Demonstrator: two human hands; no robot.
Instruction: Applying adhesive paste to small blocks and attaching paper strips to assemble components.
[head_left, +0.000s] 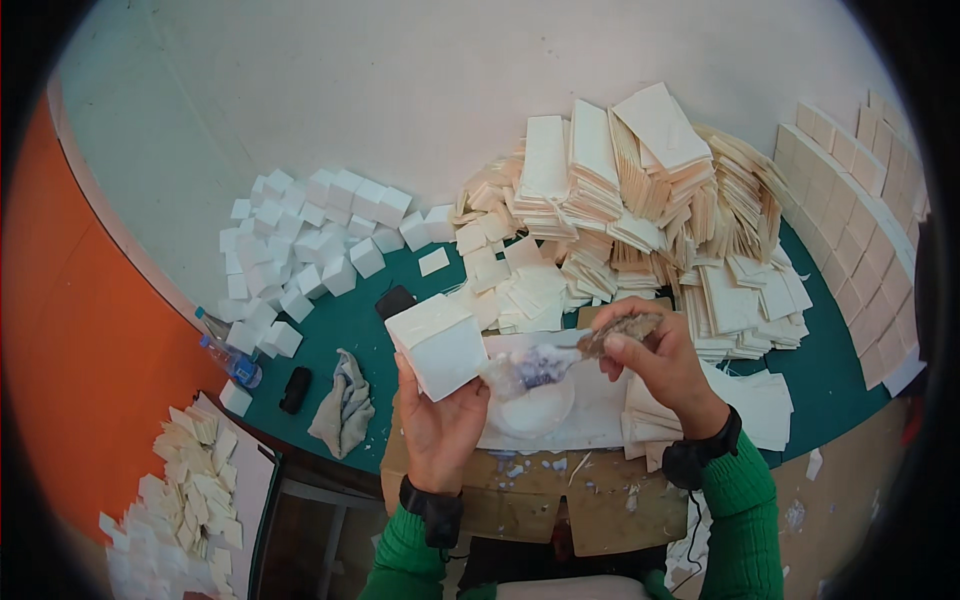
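Observation:
My left hand (440, 430) is closed around a white box (447, 350), tilted and held up over the front of the table. In my right hand (665, 365) is the worn handle of a brush (540, 368), its head thickly coated with white glue. The brush head points left and sits next to the box's right side; I cannot tell whether they touch. Below the brush, a round patch or dish of white glue (535, 412) lies on a white sheet (600, 425).
Stacks of flat cream pieces (590, 170) fill the back right of the green table (335, 300). Many small white boxes (300, 225) heap at the back left. Near the left edge are a bottle (235, 365), a black object (295, 390) and a grey cloth (343, 405). Brown cardboard (520, 500) lies in front.

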